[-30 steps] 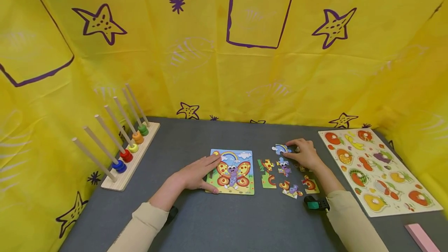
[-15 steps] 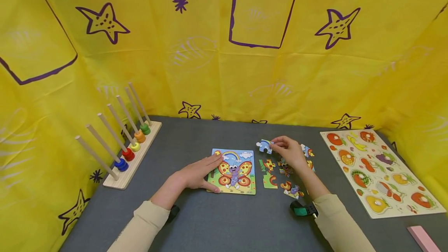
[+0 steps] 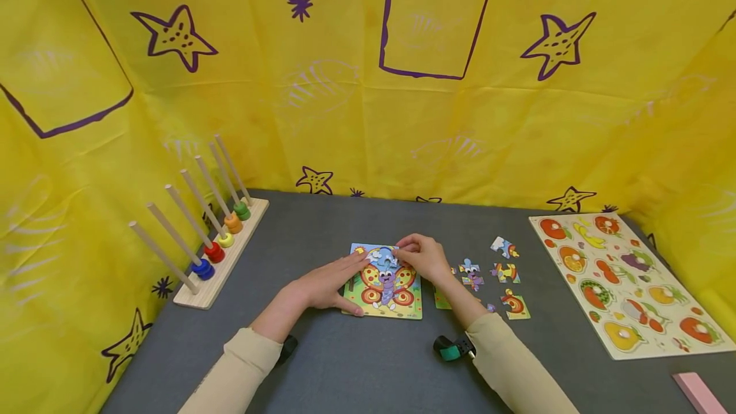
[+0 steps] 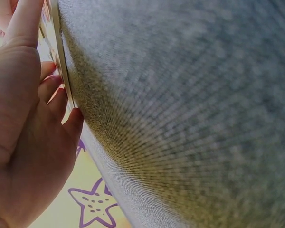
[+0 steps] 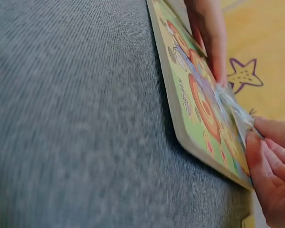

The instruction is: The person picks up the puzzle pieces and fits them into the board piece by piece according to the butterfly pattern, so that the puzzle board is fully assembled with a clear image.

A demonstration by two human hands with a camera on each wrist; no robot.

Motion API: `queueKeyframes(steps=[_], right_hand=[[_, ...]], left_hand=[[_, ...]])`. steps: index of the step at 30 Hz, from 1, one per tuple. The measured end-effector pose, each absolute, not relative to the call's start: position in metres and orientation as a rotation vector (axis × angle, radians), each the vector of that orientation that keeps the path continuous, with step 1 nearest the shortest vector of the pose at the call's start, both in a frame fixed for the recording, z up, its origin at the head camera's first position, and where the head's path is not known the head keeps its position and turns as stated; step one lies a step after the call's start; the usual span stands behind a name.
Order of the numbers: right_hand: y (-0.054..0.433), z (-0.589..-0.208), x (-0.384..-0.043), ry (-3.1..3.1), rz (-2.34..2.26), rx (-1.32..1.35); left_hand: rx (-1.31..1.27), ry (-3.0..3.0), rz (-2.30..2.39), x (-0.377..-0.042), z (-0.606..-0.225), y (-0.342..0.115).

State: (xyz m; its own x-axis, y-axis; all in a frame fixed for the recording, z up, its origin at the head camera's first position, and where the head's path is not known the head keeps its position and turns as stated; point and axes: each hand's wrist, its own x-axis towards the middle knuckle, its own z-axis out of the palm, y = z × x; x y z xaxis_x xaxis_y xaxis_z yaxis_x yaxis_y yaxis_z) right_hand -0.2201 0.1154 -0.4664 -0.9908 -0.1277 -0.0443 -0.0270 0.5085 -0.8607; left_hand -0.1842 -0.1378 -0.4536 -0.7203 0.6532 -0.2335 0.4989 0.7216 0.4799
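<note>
- Left hand [image 3: 328, 283] rests on the left side of a butterfly puzzle board [image 3: 388, 296], fingers extended.
- Right hand [image 3: 424, 257] pinches a rainbow jigsaw piece [image 3: 386, 259] at the board's upper part.
- Loose jigsaw pieces [image 3: 471, 275] lie right of it, some partly behind the forearm.
- Far right: fruit puzzle board [image 3: 628, 280], pink block [image 3: 697, 391].
- Left: wooden peg stand [image 3: 239, 241] with coloured rings [image 3: 214, 252].

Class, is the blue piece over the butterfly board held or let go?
Held: the right hand pinches the blue puzzle piece at its edge; cannot tell whether it touches the butterfly board.
</note>
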Motion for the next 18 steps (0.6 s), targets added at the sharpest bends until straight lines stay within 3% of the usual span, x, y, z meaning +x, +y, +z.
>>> queueKeyframes(steps=[18], right_hand=[[0.102, -0.467, -0.220, 2.830, -1.304, -0.227]], left_hand=[[0.927, 2.569, 0.486, -0.184, -0.451, -0.137]])
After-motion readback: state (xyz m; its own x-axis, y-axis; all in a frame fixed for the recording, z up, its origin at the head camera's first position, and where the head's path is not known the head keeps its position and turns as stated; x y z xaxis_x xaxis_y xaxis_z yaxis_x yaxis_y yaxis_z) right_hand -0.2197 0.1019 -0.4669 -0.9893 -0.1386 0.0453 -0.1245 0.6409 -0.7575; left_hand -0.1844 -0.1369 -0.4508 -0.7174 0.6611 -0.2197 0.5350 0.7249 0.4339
